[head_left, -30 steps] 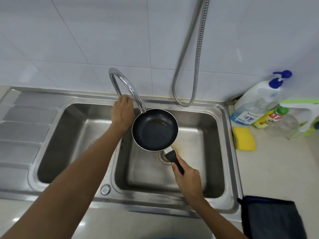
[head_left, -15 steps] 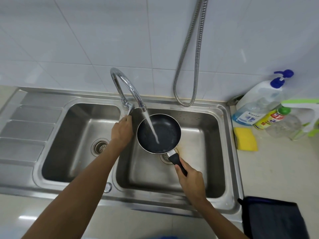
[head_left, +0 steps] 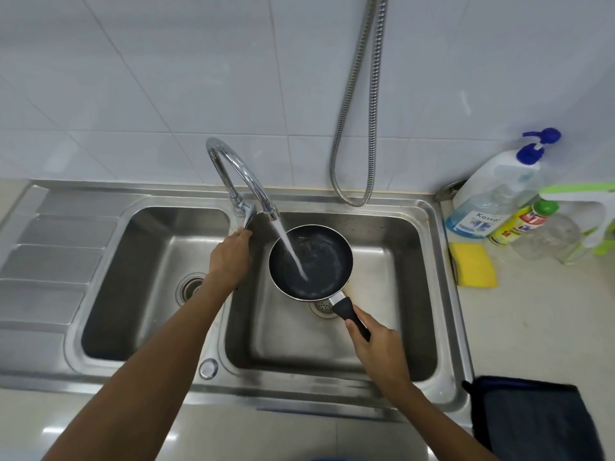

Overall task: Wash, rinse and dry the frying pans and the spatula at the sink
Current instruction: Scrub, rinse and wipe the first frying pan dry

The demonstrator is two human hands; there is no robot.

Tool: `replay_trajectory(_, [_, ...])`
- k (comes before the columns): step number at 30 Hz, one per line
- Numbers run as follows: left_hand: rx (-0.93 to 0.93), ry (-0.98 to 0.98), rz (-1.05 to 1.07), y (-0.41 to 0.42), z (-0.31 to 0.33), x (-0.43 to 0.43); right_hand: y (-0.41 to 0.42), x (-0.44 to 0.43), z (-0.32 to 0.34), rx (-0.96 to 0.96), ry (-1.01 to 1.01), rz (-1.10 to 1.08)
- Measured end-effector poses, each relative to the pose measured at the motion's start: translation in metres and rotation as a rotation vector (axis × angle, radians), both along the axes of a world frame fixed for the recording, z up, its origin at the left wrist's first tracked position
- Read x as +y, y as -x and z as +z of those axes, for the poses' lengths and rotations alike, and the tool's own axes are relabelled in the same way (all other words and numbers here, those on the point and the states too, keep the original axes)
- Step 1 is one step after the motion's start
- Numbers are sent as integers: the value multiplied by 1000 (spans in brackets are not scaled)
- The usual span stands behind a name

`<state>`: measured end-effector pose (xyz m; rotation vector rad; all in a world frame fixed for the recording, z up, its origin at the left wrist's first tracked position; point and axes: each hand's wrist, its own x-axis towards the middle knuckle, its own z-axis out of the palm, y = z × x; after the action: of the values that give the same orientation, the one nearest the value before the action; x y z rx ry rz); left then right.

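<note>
**Small pan under running water**

The right hand (head_left: 379, 347) wraps its fingers and thumb firmly round the black handle of the frying pan (head_left: 327, 261) and holds it over the right basin of the sink (head_left: 299, 392), above the drain strainer (head_left: 321, 308). The pan is small and round. It has a dark non-stick inside, a thin bright metal rim and a metal collar where the handle joins. It sits roughly level, with the handle pointing back toward the person.

A stream of water (head_left: 289, 249) falls slantwise from the curved chrome faucet (head_left: 233, 164) and lands near the middle of the pan. Pale wet streaks and a film of water spread across the dark surface.

The left hand (head_left: 229, 257) reaches up to the faucet lever (head_left: 248, 217), fingertips at its lower end. Whether they pinch it or only touch it cannot be told.

On the counter to the right lie a yellow sponge (head_left: 474, 269) and a dark cloth (head_left: 532, 424).
</note>
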<state>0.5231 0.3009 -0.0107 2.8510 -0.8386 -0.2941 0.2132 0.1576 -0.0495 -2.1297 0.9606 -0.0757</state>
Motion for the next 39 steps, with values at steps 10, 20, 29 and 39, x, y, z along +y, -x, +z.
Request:
replay_trajectory(10, [122,101,80,-8,-1,3,-29,24,0,-47,-59,-20])
replay_trajectory(20, [351,406,377,-6,-4,10,-15,-6,-4,-26,19,-25])
replay_trajectory(29, [448,424,492,-17,-7,9,-3,7,-5,-73,-58,5])
replay_trajectory(39, [372,781,724,-33,25,-16,-7,-18,-9,63,73,22])
